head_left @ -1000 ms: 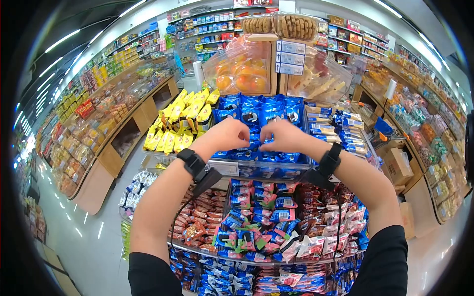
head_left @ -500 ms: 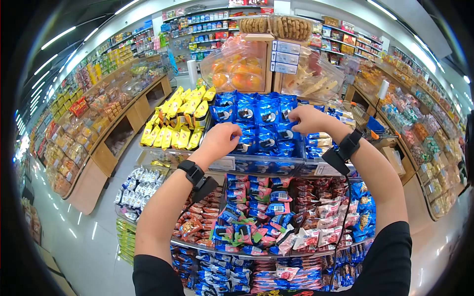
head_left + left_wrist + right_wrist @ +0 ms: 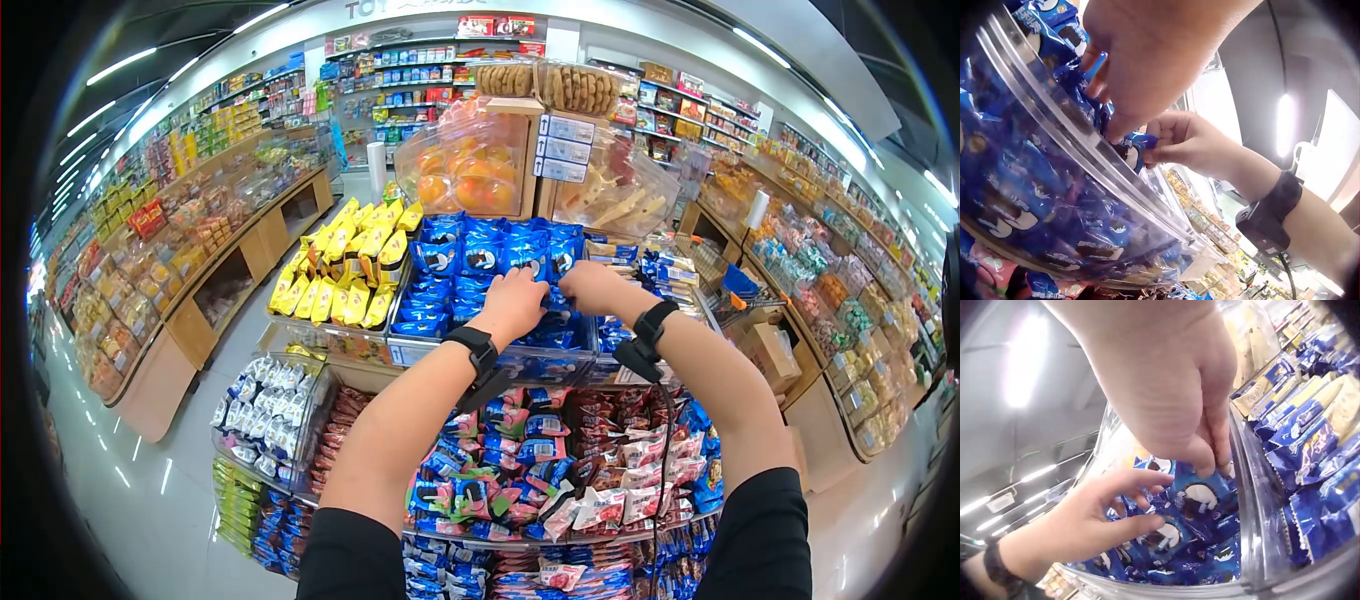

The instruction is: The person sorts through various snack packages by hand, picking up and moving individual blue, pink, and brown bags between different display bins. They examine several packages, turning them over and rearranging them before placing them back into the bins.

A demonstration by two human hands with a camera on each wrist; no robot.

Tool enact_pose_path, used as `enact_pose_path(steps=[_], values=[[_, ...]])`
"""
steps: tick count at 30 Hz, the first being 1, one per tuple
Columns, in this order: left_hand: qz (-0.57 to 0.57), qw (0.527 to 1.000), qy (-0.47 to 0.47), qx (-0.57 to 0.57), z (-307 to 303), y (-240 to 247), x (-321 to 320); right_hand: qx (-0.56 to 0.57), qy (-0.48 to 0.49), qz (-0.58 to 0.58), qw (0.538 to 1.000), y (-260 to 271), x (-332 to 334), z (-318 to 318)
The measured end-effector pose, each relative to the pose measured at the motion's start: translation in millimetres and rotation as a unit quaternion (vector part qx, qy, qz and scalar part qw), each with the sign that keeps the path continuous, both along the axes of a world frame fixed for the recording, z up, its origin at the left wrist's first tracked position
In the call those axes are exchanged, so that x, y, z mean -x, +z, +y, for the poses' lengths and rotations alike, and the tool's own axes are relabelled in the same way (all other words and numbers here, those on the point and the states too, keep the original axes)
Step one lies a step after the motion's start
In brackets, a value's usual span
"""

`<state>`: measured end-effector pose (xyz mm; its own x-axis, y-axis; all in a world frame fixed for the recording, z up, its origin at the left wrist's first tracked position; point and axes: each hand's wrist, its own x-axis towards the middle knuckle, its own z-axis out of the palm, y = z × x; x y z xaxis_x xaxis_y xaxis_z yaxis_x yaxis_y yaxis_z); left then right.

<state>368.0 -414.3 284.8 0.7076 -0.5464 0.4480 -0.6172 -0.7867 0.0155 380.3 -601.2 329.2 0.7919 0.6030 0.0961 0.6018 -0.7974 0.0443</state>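
Blue snack packets [image 3: 432,290] fill a clear plastic bin [image 3: 1054,119] in the middle of the display. My left hand [image 3: 515,303] reaches over the bin's front, low among the packets. In the right wrist view the left hand's thumb and forefinger are spread apart, with blue packets [image 3: 1163,540] just beyond them. My right hand [image 3: 600,290] is beside it at the bin's right side. Seen from the left wrist, the right hand [image 3: 1175,137] pinches the edge of a blue packet [image 3: 1138,150] between thumb and fingers.
Yellow packets [image 3: 350,250] stand in the bin to the left, blue-and-cream packets [image 3: 665,272] to the right. Behind rise clear-lidded bins [image 3: 470,175] and cookie tubs [image 3: 578,88]. Lower tiers hold pink-and-blue packets [image 3: 480,495] and white packets [image 3: 265,400]. Wooden counters [image 3: 200,340] flank both sides.
My hands went apart, the right one out to the bin's right side, then came together again lower over the blue packets. The head view has shifted, with the display now lower in it.
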Motion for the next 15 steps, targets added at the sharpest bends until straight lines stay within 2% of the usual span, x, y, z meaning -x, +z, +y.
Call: enact_pose_path(steps=[2,4,6,10,12,13,15], values=[[-0.006,1.0,-0.001,0.012,-7,-4,-5,0.201,-0.075,-0.084,0.973,-6,4,13],[-0.017,1.0,0.003,0.016,-9,-5,-9,0.196,-0.091,-0.054,0.975,1,13,21],[0.056,0.996,0.025,0.062,-11,-3,-17,0.052,-0.07,-0.049,0.995,6,22,26],[0.069,0.991,0.008,0.118,-3,2,-17,0.033,-0.077,-0.004,0.996,-10,-10,10],[-0.006,0.983,-0.041,0.18,2,1,-20,0.004,-0.037,0.045,0.998,-7,-21,5],[-0.001,0.984,-0.053,0.173,6,1,-22,0.002,-0.035,0.046,0.998,-11,-24,5],[0.005,0.985,-0.04,0.167,9,1,-21,0.076,-0.072,0.025,0.994,-7,-10,16]])
